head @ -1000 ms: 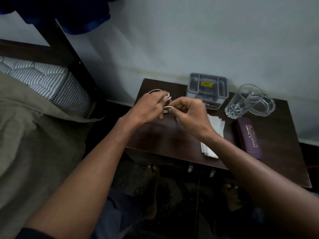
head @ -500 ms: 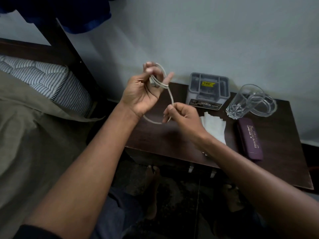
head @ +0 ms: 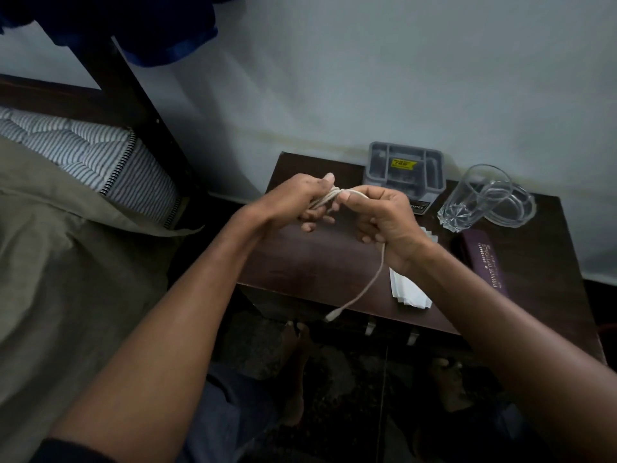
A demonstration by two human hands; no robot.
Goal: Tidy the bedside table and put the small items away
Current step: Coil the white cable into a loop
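Left hand [head: 293, 202] fingers [head: 314, 215] curl round a coiled white cable [head: 325, 198]; right hand [head: 384, 222] pinches the next strand, its loose end hanging over the desk [head: 317, 262] edge, near a grey organiser [head: 405, 172] and glass [head: 474, 198]

Both forearms are bare from the wrist almost to the elbow, with no watch, band or ring showing on either of the hands, the left hand [head: 302, 203] or the right hand [head: 384, 222]. A dark sleeve edge [head: 66, 451] shows at the lower left corner, where the left arm leaves the frame; its colour reads as near black in the dim light. Below the arms, the legs are covered in dark blue-grey cloth [head: 227, 396], trousers or shorts, which cannot be told. Both feet are bare: the left foot [head: 297, 372] and the right foot [head: 449, 385].
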